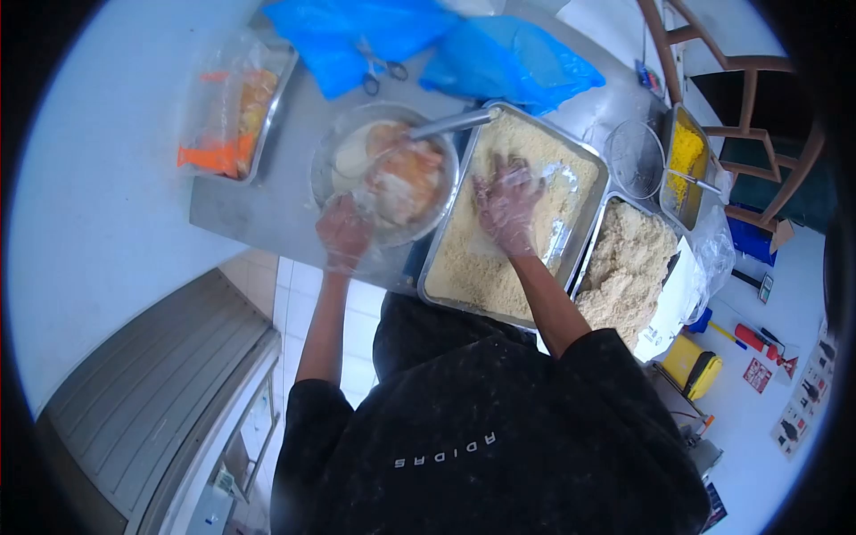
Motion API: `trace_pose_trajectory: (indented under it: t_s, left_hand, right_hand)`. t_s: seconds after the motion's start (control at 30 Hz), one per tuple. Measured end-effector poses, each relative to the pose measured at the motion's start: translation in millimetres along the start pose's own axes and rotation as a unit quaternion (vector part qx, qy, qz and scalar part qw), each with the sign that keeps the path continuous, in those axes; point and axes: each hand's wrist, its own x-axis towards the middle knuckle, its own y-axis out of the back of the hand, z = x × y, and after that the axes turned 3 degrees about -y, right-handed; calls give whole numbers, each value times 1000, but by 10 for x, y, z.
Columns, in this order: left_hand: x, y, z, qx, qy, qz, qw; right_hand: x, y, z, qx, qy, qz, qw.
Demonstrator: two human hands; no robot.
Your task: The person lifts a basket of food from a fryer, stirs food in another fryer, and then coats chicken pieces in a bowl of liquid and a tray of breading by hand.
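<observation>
My left hand (345, 230), in a clear plastic glove, is closed at the near left rim of a round metal bowl (323, 160). What its fingers hold, if anything, is hidden. Inside the bowl lie orange-pink pieces (406, 183) in pale, wet batter, and a metal utensil handle (455, 123) leans out over the right rim. Gloved as well, my right hand (510, 203) rests palm down with fingers spread on pale yellow crumbs (473, 254). These crumbs cover a rectangular metal tray (588, 234), whose base shows through on the right.
Right of the tray, another tray holds coarser beige crumbs (624, 259). Behind it are a round sieve (634, 159) and a tray of yellow bits (685, 152). Scissors (382, 71) lie near blue plastic bags (513, 62). A tray with bagged orange food (234, 125) stands at left.
</observation>
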Motion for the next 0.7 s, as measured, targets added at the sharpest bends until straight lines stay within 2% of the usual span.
trace_pose_trajectory:
  t_s: [0.13,0.23,0.3,0.43,0.47,0.57,0.7]
  left_hand:
    - [-2,-38,-9,12,53,-18,998]
    - [-23,22,46,-4,63,-41,997]
    - [37,37,42,8,71,-46,996]
    - [47,53,47,-29,73,-27,997]
    - [27,39,42,-31,70,-24,997]
    - [25,-66,-27,-23,69,-10,997]
    - [57,51,66,-13,83,-32,996]
  right_hand:
    - [-36,15,47,7,-45,-55,997]
    - [-77,-417,359,294,-43,14,955]
    - [62,-269,308,268,-49,-9,962]
    - [-137,149,270,215,-104,-75,968]
    - [-361,-162,331,38,-17,-43,998]
    - [-368,-172,294,8,-49,-26,998]
    - [-391,-98,365,58,-2,-15,998]
